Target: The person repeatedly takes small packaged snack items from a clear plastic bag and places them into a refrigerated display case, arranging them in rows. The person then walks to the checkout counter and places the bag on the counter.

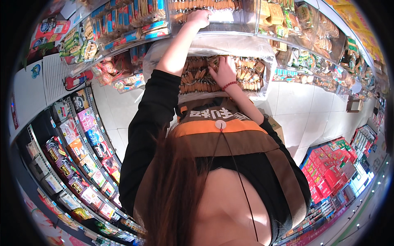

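Observation:
My left hand (199, 19) reaches forward into a clear plastic bin (212, 27) at the top of the view. Its fingers are bent beside a row of brown wrapped snack packets (209, 4); whether they grip one is hidden. Nearer my body, an open box lined with clear plastic film (215, 44) holds rows of similar packets (197, 83). My right hand (226, 71), with a red bead bracelet at the wrist, is down among them. A packet (213, 62) lies between its thumb and fingers, but a firm grip cannot be made out.
Bins of wrapped snacks (132, 21) flank the middle bin on the left, with more packets (295, 18) on the right. Shelves of bagged goods (83, 147) stand at the left, near a red fire extinguisher (78, 80). Red boxes (329, 166) are stacked at the right. Pale tiles (295, 104) cover the floor.

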The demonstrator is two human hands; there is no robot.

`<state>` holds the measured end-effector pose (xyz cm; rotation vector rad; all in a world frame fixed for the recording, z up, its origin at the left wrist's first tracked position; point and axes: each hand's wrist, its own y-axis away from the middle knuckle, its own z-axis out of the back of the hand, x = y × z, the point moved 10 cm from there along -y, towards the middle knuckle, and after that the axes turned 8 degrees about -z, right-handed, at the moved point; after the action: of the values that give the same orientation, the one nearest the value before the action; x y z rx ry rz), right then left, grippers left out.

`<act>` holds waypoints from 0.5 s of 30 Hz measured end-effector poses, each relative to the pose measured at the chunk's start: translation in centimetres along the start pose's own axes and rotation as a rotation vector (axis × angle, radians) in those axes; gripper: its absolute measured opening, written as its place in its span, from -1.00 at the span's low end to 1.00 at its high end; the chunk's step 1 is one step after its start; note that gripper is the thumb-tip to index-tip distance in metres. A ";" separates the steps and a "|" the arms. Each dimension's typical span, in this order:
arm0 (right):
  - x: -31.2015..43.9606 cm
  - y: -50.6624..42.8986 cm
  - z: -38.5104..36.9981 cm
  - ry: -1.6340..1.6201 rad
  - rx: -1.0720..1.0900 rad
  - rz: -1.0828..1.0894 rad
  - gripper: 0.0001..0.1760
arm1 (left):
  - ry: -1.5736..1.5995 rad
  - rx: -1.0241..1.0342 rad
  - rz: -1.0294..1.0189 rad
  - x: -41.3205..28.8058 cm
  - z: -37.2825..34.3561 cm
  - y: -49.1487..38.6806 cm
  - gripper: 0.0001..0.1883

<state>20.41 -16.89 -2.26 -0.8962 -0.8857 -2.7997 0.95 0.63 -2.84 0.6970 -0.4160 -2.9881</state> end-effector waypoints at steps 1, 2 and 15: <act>1.4 0.4 0.4 0.139 -0.063 0.120 -0.41 | 0.003 0.006 0.003 -0.1 0.1 0.1 -0.52; 3.1 1.1 0.4 0.261 -0.121 0.259 -0.42 | 0.006 0.014 0.003 -0.2 0.2 0.2 -0.52; 12.1 -9.3 14.8 0.207 -0.399 0.095 -0.29 | 0.034 0.122 0.031 0.0 -0.3 -0.5 -0.47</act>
<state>15.83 0.20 9.53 -0.6436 -0.2526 -2.9626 1.09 1.02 -3.27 0.7425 -0.6052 -2.9367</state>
